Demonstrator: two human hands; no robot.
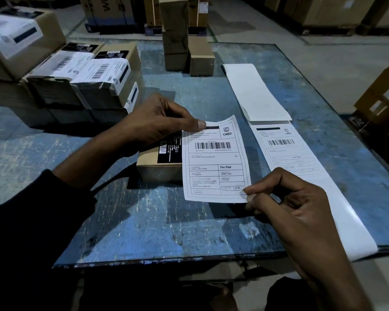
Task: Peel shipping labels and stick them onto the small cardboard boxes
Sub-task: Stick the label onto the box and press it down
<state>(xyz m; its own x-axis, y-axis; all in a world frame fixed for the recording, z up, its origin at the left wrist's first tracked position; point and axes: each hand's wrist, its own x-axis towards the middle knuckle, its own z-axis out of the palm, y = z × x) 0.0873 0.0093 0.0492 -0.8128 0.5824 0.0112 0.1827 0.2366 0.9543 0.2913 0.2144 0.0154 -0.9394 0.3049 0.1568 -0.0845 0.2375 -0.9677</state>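
Shipping label (216, 160), printed side up, is stretched between both hands over the small cardboard box (158, 163) on the blue worktop (144, 221): the left hand (157, 122) pinches its far top edge, and the right hand (290, 198) pinches its near right corner. Just right lies the backing strip (301, 167) with another label (283, 147); labelled boxes (94, 79) are stacked at far left.

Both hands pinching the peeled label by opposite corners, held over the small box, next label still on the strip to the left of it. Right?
Wrong side: the head view shows the next label on the strip to the right. Left hand and right hand do pinch the peeled label over the small box.
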